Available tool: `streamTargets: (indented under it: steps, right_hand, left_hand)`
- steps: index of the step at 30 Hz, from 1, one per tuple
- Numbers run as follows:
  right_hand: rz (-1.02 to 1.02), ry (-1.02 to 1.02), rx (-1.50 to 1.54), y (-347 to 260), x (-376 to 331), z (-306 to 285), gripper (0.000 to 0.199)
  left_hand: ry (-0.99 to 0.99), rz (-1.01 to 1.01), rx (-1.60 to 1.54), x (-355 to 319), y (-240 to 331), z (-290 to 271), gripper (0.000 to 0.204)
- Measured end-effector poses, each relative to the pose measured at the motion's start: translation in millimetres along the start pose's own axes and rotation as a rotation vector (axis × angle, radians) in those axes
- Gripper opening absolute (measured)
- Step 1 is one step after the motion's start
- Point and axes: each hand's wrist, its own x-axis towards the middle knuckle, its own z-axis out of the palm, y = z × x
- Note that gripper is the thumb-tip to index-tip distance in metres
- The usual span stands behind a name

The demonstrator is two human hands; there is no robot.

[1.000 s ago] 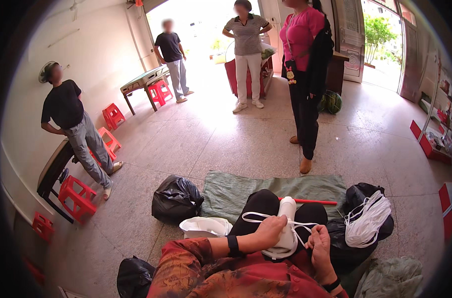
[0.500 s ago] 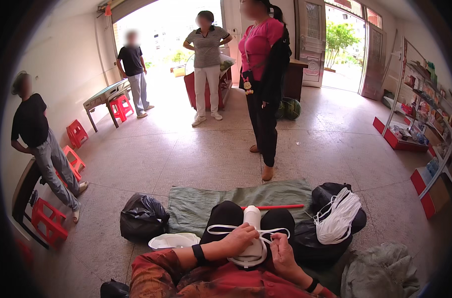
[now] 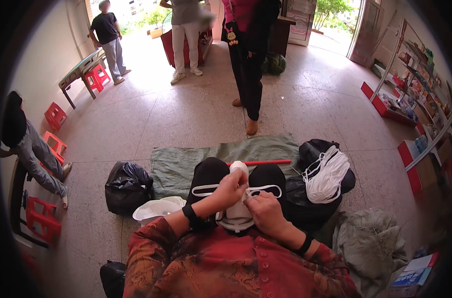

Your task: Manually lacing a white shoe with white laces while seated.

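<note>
Between my knees rests a white, bottle-like form (image 3: 237, 214) with a narrow rounded far end and a wider near end. A flat white cord (image 3: 203, 187) lies across it, with one loop sticking out to each side. My left hand (image 3: 230, 188) reaches over the form, fingers pinched on the cord near its middle. Just to the right and slightly nearer, my right hand (image 3: 266, 212) also pinches the cord at the base of the right loop. The fingers partly hide where the cord crosses.
A green cloth (image 3: 178, 166) with a red rod (image 3: 265, 162) lies beyond my knees. To the left are a black bag (image 3: 129, 188) and white bowl-shaped container (image 3: 159, 208); to the right, a white cord bundle (image 3: 327, 175) and grey sack (image 3: 367, 243). Several people stand farther off.
My view has tipped downward, so the surroundings sit higher in the picture. Both hands have come closer together over the form, still pinching the cord.
</note>
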Motion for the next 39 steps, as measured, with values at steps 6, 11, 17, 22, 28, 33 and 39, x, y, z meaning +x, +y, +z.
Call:
streamTargets:
  steps: [6, 11, 17, 22, 28, 33, 39]
  right_hand:
    - [0.042, -0.054, -0.07, 8, 14, 14, 0.004]
    - [0.178, -0.209, -0.106, 5, 13, 10, 0.015]
    - [0.122, -0.235, -0.104, 8, 21, 14, 0.013]
    - [0.02, -0.204, 0.012, 18, 31, 14, 0.009]
    - [0.03, -0.169, -0.046, 14, 29, 16, 0.011]
    - [0.2, -0.082, 0.206, 12, 18, 28, 0.021]
    - [0.082, -0.162, -0.01, -1, 20, 13, 0.025]
  left_hand:
    - [0.353, -0.208, -0.578, 44, 2, -49, 0.01]
    - [0.387, -0.152, -0.56, 30, 5, -65, 0.01]
    - [0.391, -0.105, -0.529, 13, 16, -68, 0.011]
    - [0.37, -0.073, -0.443, 5, 36, -67, 0.011]
    - [0.396, 0.053, -0.397, -8, 39, -59, 0.014]
    - [0.42, 0.171, -0.066, -25, 27, -55, 0.017]
    - [0.438, 0.186, -0.033, -40, 32, -54, 0.015]
